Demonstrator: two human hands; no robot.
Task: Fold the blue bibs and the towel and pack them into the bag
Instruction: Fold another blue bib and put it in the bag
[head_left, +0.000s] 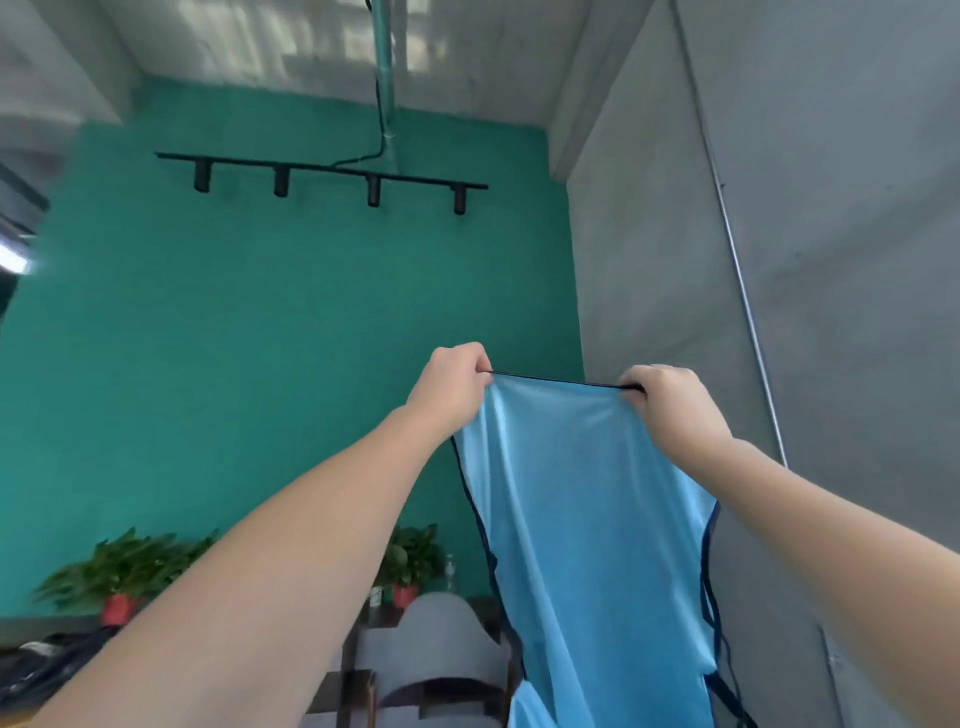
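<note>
Hands, left (451, 391) and right (670, 402), raised, pinch hanging blue bib (587, 519).

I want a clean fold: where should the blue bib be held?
By the two top corners of the blue bib, on its dark-edged hem, one from each side, as the left hand and right hand pinch it: the cloth hangs flat.

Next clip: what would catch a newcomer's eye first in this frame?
A light blue bib held up in the air, its dark-trimmed top edge stretched between the left hand and right hand. Behind it stands a teal wall with a black track light, and potted plants at lower left.
</note>
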